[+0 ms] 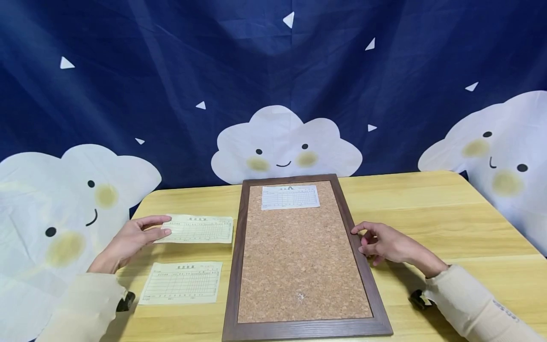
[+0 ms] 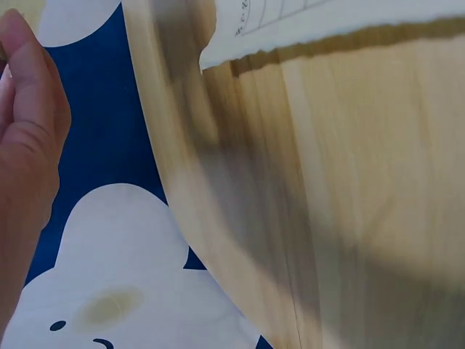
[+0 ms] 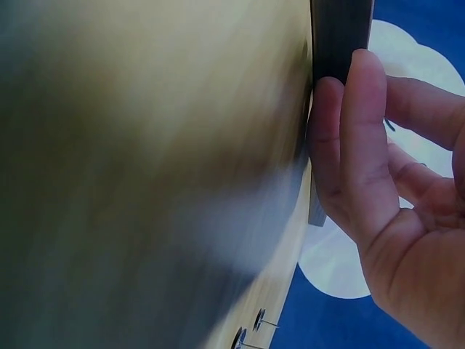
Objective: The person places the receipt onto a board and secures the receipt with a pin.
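A framed cork board (image 1: 299, 266) lies on the table with its dark wooden frame around it. One printed form slip (image 1: 290, 197) is fixed near its top with a small black pin. My left hand (image 1: 134, 237) pinches the left end of a pale yellow form slip (image 1: 198, 229), whose right end reaches the board's frame. Nearer me lies another yellow form slip (image 1: 181, 283), flat on the wood. At the board's right edge, my right hand (image 1: 389, 244) rests its bent, relaxed fingertips on the frame; the right wrist view shows fingers (image 3: 363, 138) against the frame's side.
In the right wrist view, black-headed pushpins (image 3: 258, 320) stand on the tabletop with needles showing. The light wooden table (image 1: 427, 209) has a rounded edge. A blue cloth (image 1: 179, 71) with white clouds hangs behind it.
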The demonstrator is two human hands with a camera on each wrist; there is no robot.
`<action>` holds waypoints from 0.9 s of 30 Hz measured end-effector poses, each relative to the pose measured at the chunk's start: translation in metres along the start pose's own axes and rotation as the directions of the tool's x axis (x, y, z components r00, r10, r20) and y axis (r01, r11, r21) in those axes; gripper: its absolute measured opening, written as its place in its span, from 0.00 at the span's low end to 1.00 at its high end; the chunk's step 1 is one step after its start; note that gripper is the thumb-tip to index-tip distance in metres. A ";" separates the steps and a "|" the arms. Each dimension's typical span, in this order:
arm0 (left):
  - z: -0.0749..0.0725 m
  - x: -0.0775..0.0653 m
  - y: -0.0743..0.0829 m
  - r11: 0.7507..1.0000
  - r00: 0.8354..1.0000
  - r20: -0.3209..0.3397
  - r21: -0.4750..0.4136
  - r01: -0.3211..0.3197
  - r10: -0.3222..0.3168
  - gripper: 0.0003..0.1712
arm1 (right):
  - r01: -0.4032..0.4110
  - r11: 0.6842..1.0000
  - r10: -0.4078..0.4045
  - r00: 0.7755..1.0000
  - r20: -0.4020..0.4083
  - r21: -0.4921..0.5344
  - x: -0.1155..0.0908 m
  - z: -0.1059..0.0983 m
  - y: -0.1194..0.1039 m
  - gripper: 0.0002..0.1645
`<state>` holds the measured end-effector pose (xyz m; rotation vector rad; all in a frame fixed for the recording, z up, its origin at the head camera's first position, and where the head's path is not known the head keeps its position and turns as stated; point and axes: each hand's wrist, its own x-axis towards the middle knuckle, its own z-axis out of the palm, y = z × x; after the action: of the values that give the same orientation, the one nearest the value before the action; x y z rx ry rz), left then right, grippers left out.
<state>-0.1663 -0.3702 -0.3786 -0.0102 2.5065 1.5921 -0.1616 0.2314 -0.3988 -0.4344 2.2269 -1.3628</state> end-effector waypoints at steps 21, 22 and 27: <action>0.017 -0.002 0.015 0.990 0.998 -0.028 -0.124 -0.066 0.063 0.18 | 0.044 0.997 -0.046 0.998 -0.033 -0.062 0.007 -0.002 -0.014 0.20; 0.018 -0.002 0.015 0.990 0.997 -0.031 -0.123 -0.070 0.067 0.17 | 0.044 0.997 -0.047 0.998 -0.034 -0.060 0.008 -0.002 -0.015 0.20; 0.021 -0.001 0.015 0.984 0.996 -0.033 -0.153 -0.092 0.088 0.16 | 0.044 0.998 -0.047 0.998 -0.047 -0.055 0.012 -0.002 -0.017 0.18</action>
<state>-0.1635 -0.3447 -0.3736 0.0640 2.4282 1.8291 -0.1717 0.2189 -0.3857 -0.4789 2.3104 -1.3523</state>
